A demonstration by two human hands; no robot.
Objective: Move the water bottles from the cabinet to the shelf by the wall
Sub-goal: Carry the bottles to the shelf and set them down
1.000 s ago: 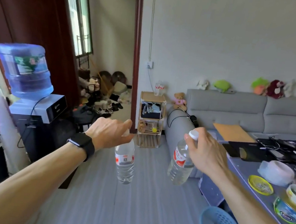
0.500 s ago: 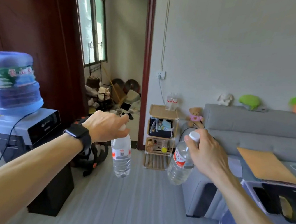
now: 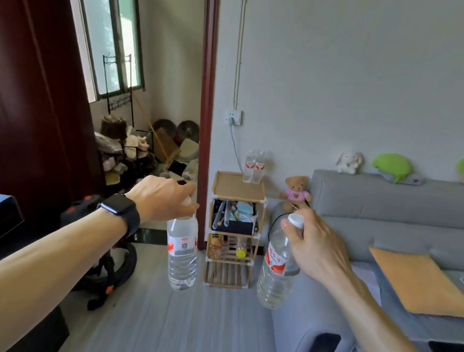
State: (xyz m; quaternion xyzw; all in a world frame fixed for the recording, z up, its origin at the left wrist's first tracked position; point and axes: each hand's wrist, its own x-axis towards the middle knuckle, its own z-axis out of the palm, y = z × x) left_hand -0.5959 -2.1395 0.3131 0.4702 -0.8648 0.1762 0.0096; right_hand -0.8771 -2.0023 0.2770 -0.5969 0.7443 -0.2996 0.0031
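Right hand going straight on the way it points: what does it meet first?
Probably the wooden shelf, by the two bottles on top. Nothing shows between it and the right hand with its bottle; the teddy bear sits just right. Depth unclear.

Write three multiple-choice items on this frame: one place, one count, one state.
1. Where do the two set-down bottles stand? A) sofa back B) top of the wooden shelf C) floor
2. How many red-labelled water bottles are in view? A) two B) three C) four
3. How does the left hand hold the left bottle? A) by its top, body hanging B) round the middle C) flat on the palm
Answers: B, they stand on the shelf top near the wall; C, two on the shelf plus one in each hand, the right hand gripping the right bottle; A, fingers close over the cap.
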